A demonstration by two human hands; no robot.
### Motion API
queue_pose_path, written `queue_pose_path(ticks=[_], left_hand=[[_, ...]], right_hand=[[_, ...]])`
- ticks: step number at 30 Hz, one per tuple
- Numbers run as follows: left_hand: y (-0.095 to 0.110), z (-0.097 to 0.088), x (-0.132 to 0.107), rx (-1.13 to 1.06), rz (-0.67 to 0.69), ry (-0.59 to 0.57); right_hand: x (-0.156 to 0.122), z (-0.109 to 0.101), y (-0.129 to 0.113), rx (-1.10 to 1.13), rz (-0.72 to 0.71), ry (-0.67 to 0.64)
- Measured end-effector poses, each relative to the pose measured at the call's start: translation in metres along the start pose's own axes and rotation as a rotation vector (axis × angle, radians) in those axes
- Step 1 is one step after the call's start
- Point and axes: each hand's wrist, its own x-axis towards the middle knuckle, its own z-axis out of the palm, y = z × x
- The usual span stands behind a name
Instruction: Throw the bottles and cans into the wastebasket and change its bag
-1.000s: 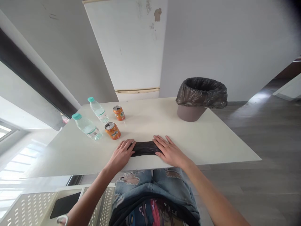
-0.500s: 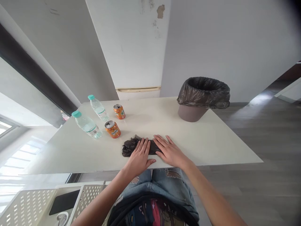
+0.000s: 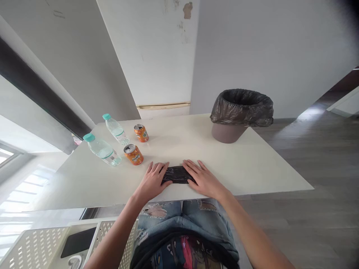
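Observation:
A black plastic bag (image 3: pixel 176 175), pressed into a flat strip, lies near the front edge of the white table. My left hand (image 3: pixel 153 181) rests palm down over its left end, fingers stretched out and thumb along the near side. Over the right end lies my right hand (image 3: pixel 202 179), also flat with its fingers extended. Both ends of the bag are hidden beneath the hands. Just beyond my left hand stands an orange drink can (image 3: pixel 134 154), its top opened. Farther back is a second orange can (image 3: pixel 141 133).
Two clear plastic bottles with teal caps, one nearer (image 3: pixel 102 149) and one farther (image 3: pixel 116 129), stand at the table's left. A bin (image 3: pixel 227 133) lined with a black bag stands at the back right corner. Below left is a white perforated basket (image 3: pixel 42 243).
My left hand has slid left along the black bag onto its left end, flattening the crumpled part there. My right hand stays in nearly the same place.

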Motion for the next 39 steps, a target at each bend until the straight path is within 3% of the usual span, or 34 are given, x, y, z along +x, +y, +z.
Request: queue_pose_path(ticks=[4,9,18,20,23,26,29,33,36,39], left_hand=[[-0.011,-0.01,-0.01,-0.036,-0.007,-0.021],[-0.004,-0.012,-0.023,-0.091,-0.041,0.025],[0.005,0.008,-0.02,-0.033,-0.119,0.101],[0.01,0.007,-0.018,-0.102,-0.144,0.142],[0.021,0.002,-0.014,-0.297,-0.18,0.282],[0.032,-0.003,-0.008,-0.423,-0.19,0.383],[0.041,-0.001,-0.002,-0.376,-0.125,0.297],[0.045,0.009,0.001,-0.208,-0.109,0.149],[0.042,0.015,-0.001,-0.17,-0.143,0.182],[0.038,0.015,-0.002,-0.173,-0.123,0.238]], right_hand=[[0.0,-0.003,0.0,0.055,0.011,-0.002],[-0.003,-0.013,-0.001,0.217,0.047,0.016],[0.001,-0.005,-0.001,0.601,0.394,0.312],[0.003,-0.002,-0.014,0.786,0.547,0.446],[0.005,-0.005,-0.045,1.274,0.712,0.653],[0.01,-0.012,-0.076,1.818,0.666,0.578],[0.022,-0.013,-0.091,2.109,0.653,0.472],[0.046,-0.005,-0.081,2.037,0.768,0.775],[0.056,0.0,-0.063,1.964,0.903,0.962],[0.052,-0.003,-0.048,1.929,0.996,1.046]])
